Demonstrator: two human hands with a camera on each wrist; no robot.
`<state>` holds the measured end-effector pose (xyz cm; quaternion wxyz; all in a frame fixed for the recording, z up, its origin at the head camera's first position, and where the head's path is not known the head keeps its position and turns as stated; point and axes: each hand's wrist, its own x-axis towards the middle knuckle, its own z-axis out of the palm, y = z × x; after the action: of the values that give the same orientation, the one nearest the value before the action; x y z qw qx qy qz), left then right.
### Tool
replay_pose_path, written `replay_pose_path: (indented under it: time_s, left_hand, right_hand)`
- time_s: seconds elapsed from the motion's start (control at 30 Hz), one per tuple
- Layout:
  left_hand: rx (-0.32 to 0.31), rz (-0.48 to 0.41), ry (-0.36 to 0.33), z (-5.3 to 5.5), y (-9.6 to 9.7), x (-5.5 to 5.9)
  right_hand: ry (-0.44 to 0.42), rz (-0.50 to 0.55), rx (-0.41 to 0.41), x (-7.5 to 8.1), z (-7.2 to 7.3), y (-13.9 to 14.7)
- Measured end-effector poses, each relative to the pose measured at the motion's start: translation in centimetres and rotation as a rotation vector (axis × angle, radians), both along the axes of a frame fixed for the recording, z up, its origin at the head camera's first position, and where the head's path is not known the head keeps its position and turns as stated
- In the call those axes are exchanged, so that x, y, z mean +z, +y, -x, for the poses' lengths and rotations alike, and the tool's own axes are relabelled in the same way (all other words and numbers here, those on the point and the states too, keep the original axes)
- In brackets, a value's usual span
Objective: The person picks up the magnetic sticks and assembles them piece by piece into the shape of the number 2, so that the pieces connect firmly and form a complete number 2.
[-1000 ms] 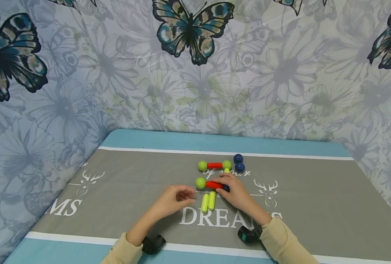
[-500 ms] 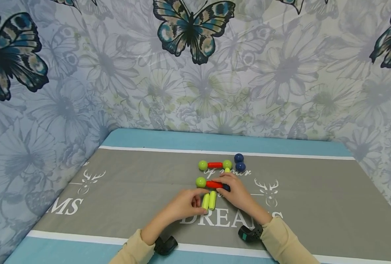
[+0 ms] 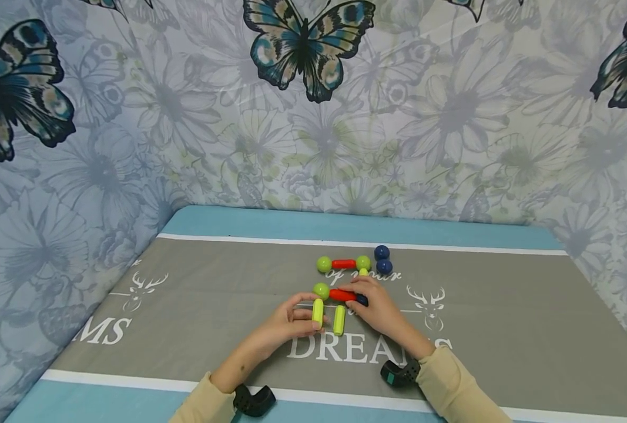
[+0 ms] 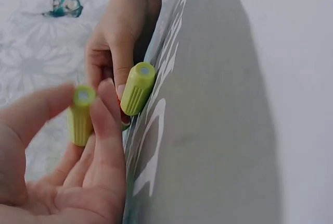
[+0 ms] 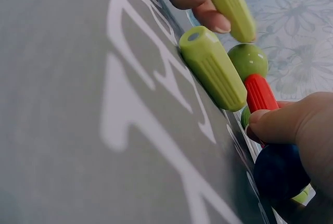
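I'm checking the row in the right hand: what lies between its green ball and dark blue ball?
A red rod, held by the right hand; the right wrist view shows it between green ball and dark blue ball.

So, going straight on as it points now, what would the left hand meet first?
Probably the loose yellow-green stick, lying just ahead of the left hand in the head view, though the hand's height is unclear and it might pass over.
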<state>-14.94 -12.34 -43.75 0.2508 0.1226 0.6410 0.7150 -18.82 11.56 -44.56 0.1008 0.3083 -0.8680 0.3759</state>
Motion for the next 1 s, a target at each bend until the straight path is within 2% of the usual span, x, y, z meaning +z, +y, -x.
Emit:
replay_pose_path:
  time_s: [0.1, 0.23, 0.47, 0.73, 0.9, 1.0]
  left_hand:
    - [0.049, -0.021, -0.063, 0.0, -0.1, 0.0]
    - [0.081, 0.026, -0.066, 0.0, 0.1, 0.5]
    - [0.058, 0.092, -0.03, 0.4, 0.3, 0.8]
    - [0.05, 0.131, -0.04, 1.3, 0.7, 0.8]
    - [0.054, 0.107, -0.055, 2.2, 1.0, 0.6]
    - [0.066, 0.076, -0.065, 2.6, 1.1, 0.6]
  right_hand:
    - [-0.009, -0.004, 0.0, 0.1, 0.0, 0.0]
    - [0.006, -0.02, 0.006, 0.2, 0.1, -0.1]
    - [0.02, -0.026, 0.008, 0.2, 0.1, 0.0]
    - [-0.009, -0.021, 0.005, 0.2, 0.0, 0.2]
    - [-0.017, -0.042, 0.0, 0.4, 0.0, 0.3]
    - [-0.006, -0.06, 0.03, 0.7, 0.1, 0.4]
